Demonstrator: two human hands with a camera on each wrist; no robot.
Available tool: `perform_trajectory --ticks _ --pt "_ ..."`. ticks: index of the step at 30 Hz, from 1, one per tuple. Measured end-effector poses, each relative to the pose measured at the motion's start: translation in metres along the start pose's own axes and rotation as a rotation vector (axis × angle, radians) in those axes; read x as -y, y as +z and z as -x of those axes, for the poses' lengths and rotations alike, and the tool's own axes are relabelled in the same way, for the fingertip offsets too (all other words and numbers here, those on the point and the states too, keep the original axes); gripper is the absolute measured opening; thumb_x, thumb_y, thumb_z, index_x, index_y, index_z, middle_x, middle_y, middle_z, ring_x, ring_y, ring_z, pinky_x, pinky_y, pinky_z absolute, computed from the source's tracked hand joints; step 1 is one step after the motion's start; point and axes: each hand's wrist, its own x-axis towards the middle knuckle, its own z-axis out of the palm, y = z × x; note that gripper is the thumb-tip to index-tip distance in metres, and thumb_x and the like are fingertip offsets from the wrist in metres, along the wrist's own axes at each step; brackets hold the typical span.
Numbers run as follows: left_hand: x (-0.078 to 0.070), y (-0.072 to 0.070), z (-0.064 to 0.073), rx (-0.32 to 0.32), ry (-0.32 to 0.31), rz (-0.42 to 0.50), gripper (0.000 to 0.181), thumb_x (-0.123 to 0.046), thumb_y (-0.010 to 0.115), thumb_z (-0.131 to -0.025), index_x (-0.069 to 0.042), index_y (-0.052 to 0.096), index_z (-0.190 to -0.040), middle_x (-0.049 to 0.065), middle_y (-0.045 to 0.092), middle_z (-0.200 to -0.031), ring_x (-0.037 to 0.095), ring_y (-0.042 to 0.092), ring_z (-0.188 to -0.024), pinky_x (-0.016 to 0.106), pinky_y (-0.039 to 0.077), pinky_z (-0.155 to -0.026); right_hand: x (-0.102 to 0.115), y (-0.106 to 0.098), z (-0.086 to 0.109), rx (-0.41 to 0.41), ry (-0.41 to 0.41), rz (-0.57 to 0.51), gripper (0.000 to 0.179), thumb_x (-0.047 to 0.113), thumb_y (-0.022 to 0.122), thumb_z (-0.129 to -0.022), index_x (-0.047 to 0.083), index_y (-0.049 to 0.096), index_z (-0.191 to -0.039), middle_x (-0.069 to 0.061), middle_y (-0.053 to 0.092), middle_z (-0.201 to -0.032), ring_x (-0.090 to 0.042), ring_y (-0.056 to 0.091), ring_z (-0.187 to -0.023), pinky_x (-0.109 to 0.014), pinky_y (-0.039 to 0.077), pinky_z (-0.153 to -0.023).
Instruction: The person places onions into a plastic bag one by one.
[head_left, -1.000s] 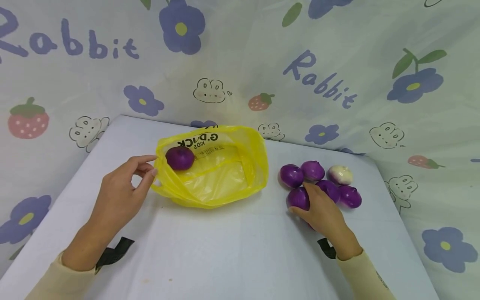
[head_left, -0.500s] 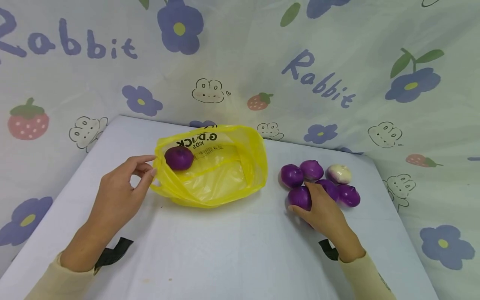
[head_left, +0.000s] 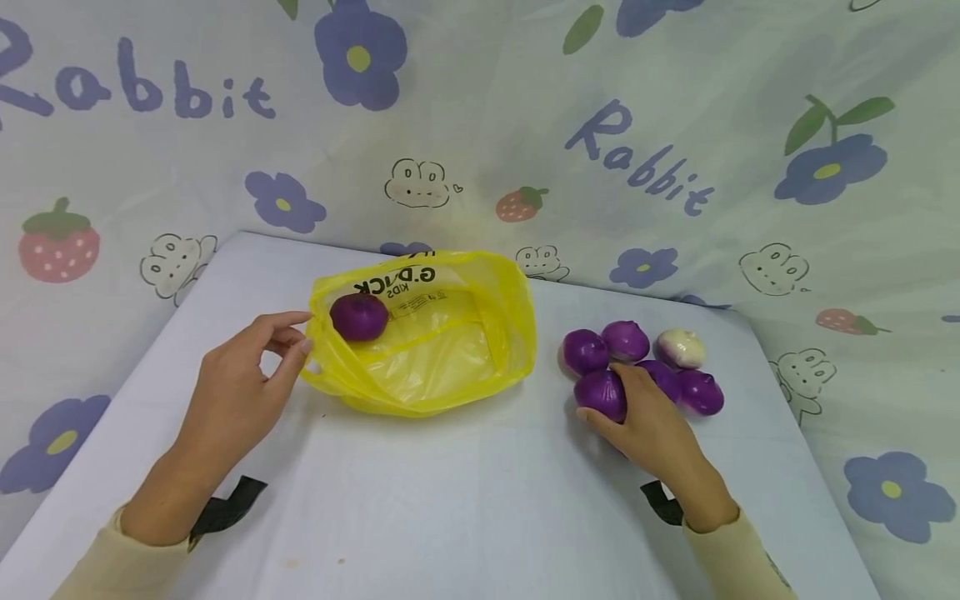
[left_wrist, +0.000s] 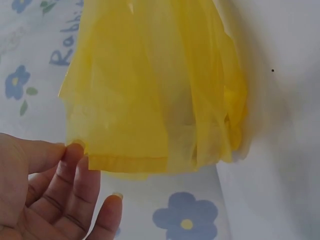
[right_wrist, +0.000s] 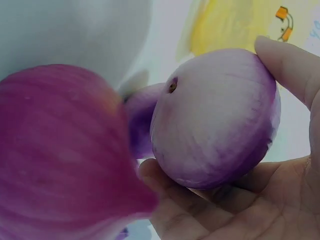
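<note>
A yellow plastic bag [head_left: 420, 392] lies with its mouth wide, one purple onion [head_left: 360, 317] inside at its left end. My left hand [head_left: 243, 379] pinches the bag's left rim between thumb and fingertip; the left wrist view shows the other fingers loosely bent below the edge. Over at the right, my right hand [head_left: 654, 425] grips another purple onion [right_wrist: 215, 117], thumb on one side and fingers on the other. Several more onions crowd around that hand, among them a purple one [head_left: 585, 352] behind the held onion and a pale one [head_left: 681, 349] farther back.
The things stand on a white-covered table [head_left: 450, 508]. A patterned curtain [head_left: 480, 125] hangs right behind its back edge. In the right wrist view, a large purple onion [right_wrist: 60, 160] fills the left side, close to the fingers.
My right hand and the onion in it have shifted very slightly to the right. My left hand and the bag stay nearly where they were.
</note>
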Motion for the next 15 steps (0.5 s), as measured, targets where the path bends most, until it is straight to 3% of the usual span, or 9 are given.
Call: perform_trajectory --ticks 5,15 --pt "0.001 -0.001 -0.002 -0.022 0.030 0.005 0.039 -0.002 0.077 -0.094 -0.002 0.067 -0.131 0.012 0.071 -0.092 0.027 0.063 -0.086 0.013 0.034 -0.062 0.007 -0.005 0.003 -0.039 -0.037 0.007 0.084 0.045 0.082 -0.090 -0.002 0.044 -0.149 -0.025 0.052 -0.145 -0.044 0.054 -0.128 -0.063 0.046 -0.104" --pt "0.001 -0.002 -0.001 -0.007 0.008 0.007 0.038 -0.003 0.076 -0.095 -0.001 0.066 -0.132 0.013 0.071 -0.093 0.029 0.063 -0.087 0.013 0.034 -0.062 0.020 -0.013 0.008 -0.073 -0.066 0.016 0.082 0.048 0.081 -0.091 0.001 0.046 -0.148 -0.022 0.054 -0.144 -0.043 0.056 -0.127 -0.063 0.048 -0.102"
